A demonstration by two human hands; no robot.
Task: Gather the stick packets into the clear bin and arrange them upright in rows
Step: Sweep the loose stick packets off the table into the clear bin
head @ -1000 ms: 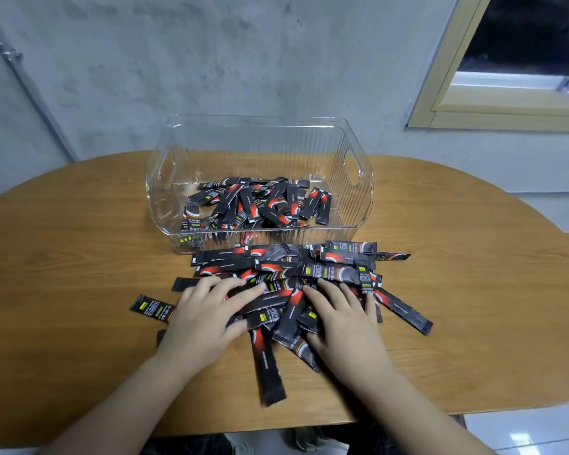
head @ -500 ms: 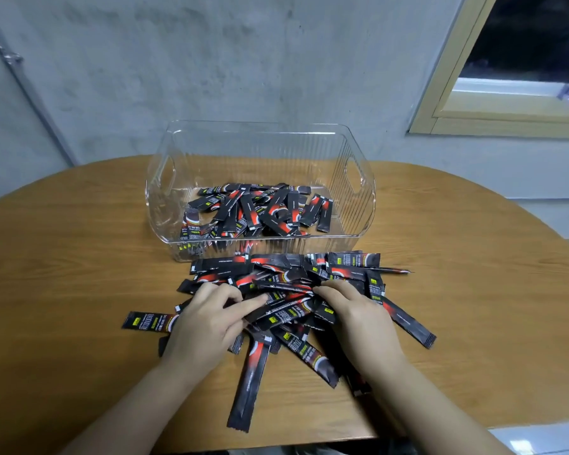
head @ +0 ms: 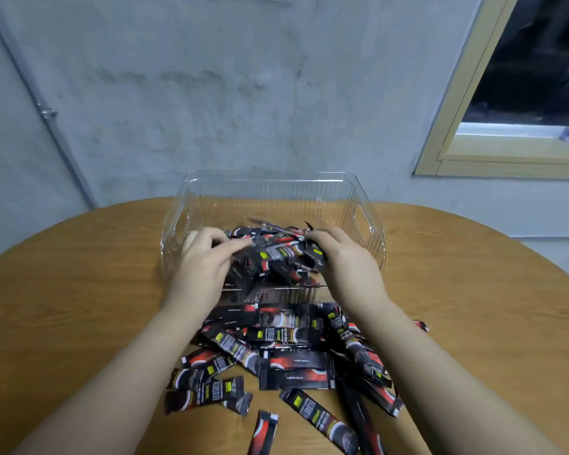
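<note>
Stick packets [head: 276, 254], a bunch clasped between left hand [head: 199, 270] and right hand [head: 350, 269], hang over the clear bin [head: 363, 205]; many more litter the near table [head: 79, 290], none upright.

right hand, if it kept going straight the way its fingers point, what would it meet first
The right hand points up and left into the bundle of stick packets it holds with the left hand over the clear bin.

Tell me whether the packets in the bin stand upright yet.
Not upright: the packets in the clear bin lie in a jumbled bundle held between the left hand and right hand.
</note>
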